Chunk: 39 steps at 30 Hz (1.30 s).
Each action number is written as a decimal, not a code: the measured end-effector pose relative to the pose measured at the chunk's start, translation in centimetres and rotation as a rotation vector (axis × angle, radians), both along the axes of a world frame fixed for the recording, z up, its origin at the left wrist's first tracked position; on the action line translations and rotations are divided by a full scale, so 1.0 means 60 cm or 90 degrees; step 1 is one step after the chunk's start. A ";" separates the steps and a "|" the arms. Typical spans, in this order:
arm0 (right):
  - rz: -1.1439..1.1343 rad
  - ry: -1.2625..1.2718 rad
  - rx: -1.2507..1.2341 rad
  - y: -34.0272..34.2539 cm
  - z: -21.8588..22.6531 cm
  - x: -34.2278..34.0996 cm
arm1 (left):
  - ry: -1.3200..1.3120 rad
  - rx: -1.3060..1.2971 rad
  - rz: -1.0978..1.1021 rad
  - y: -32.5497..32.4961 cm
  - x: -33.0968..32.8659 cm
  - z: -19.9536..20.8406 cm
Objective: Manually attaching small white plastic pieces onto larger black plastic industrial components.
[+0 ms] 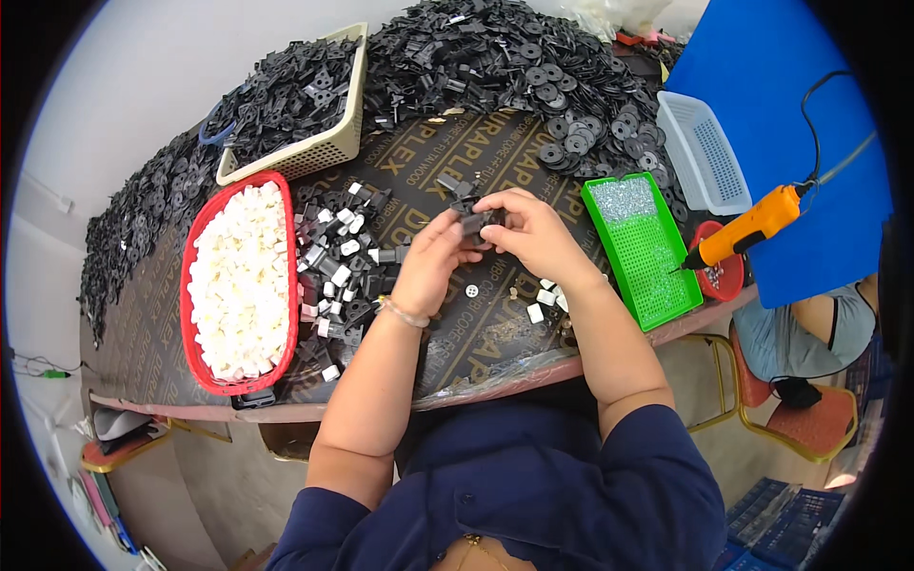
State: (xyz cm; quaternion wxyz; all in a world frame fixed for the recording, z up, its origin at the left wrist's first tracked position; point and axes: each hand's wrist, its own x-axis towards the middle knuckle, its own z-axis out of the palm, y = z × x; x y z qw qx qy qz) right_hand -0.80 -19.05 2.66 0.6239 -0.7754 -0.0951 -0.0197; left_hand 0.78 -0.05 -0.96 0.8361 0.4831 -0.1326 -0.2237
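Over the middle of the table, my left hand [440, 255] and my right hand [535, 236] are both closed on a small black plastic part [473, 225]. The fingers cover much of it, so its full shape is hidden. Just beyond my fingertips lies another black plastic piece [455, 183]. Left of my left hand is a loose heap of black parts and white blocks [341, 257]. A small round white disc [471, 291] rests below my hands. Several white blocks [545, 301] sit beside my right forearm.
A red basket [188, 314] holds white blocks. Behind it, a cream basket [328, 152] overflows with black parts, beside a big black pile [447, 67]. To the right are a green tray [624, 257] of screws, a red bowl [731, 276], an orange electric screwdriver [752, 228] and a pale basket [705, 157].
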 end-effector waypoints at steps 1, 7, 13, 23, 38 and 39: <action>0.026 0.000 -0.019 0.001 0.007 -0.005 | 0.022 -0.024 -0.014 0.007 0.001 -0.001; 0.045 -0.037 -0.010 0.000 0.006 -0.016 | 0.085 -0.079 -0.001 0.007 -0.001 0.012; -0.056 -0.120 -0.085 0.002 0.024 -0.024 | 0.137 -0.113 0.015 0.011 -0.003 0.019; -0.059 -0.279 -0.085 0.007 0.022 -0.025 | 0.180 -0.181 -0.049 0.016 -0.002 0.010; -0.023 -0.258 -0.164 0.001 0.030 -0.023 | 0.145 -0.156 -0.045 0.011 -0.007 0.008; -0.022 -0.257 -0.164 0.002 0.029 -0.023 | 0.158 -0.177 -0.037 0.010 -0.008 0.006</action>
